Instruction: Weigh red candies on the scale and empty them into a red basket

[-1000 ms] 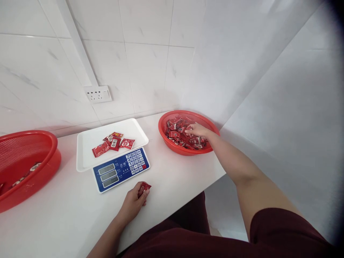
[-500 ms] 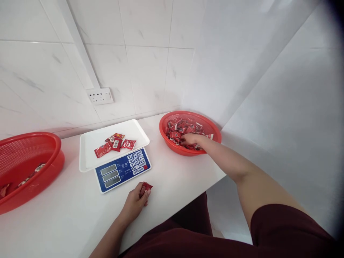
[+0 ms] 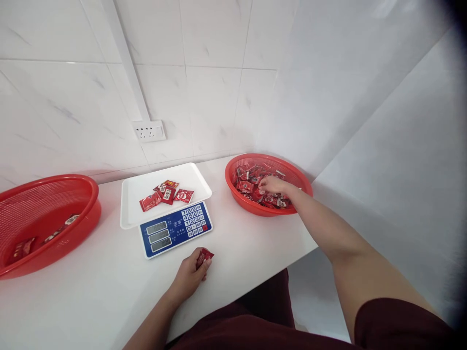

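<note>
My left hand (image 3: 189,274) rests on the table in front of the scale, closed around a small red snack packet (image 3: 204,257) whose end sticks out past the thumb. In the right-hand red basket (image 3: 233,194), my right hand (image 3: 273,185) is among many red packets (image 3: 245,185), its fingertips pinched together at a red packet (image 3: 257,195). Several red packets (image 3: 167,195) lie in a loose group on the white tray (image 3: 133,184) of a digital scale (image 3: 178,228) with a blue keypad panel.
A second red basket (image 3: 73,243) stands at the left edge, with a few packets (image 3: 24,249) at its bottom. The white table (image 3: 91,301) runs along a tiled wall, where a socket (image 3: 149,131) is mounted above the scale. A wall closes off the right side.
My right hand has lifted slightly among the packets, its fingers now showing more. My left hand keeps its packet. The whole view has shifted, so things appear further right.
</note>
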The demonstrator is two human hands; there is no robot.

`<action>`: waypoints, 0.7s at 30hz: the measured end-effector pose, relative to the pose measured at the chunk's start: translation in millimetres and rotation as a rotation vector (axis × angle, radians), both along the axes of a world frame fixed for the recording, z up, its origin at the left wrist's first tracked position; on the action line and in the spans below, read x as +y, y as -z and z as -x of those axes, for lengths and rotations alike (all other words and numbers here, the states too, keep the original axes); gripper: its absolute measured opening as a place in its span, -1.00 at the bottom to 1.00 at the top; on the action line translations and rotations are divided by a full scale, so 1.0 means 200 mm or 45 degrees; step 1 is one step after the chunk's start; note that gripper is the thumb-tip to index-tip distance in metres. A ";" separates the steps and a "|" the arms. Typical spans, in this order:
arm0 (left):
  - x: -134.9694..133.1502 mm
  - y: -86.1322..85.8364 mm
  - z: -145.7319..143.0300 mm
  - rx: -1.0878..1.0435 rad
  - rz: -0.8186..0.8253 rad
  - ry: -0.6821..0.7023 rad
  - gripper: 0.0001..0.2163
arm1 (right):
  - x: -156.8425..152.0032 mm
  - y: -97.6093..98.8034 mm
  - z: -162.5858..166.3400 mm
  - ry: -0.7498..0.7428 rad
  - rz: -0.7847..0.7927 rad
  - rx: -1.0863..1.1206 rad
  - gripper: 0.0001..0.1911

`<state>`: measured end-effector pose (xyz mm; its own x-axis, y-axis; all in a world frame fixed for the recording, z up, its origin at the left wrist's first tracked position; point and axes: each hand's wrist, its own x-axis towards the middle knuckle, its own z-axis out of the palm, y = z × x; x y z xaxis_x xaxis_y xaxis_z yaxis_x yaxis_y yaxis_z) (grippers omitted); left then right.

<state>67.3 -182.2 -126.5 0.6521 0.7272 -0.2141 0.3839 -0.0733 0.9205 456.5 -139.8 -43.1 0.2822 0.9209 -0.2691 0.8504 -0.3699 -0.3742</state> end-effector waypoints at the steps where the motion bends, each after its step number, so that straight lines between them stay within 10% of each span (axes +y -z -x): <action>1: 0.00 0.00 0.00 -0.007 -0.001 0.003 -0.74 | -0.01 -0.01 -0.01 0.031 -0.027 0.019 -0.88; 21: 0.00 0.03 0.01 -0.027 -0.020 0.009 -0.77 | 0.03 -0.06 0.16 -0.101 0.022 -0.346 -0.81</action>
<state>65.8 -181.7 -132.4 0.6617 0.7257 -0.1885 0.3634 -0.0906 0.9272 424.2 -133.1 -31.7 0.2737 0.9388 -0.2092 0.9451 -0.3029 -0.1229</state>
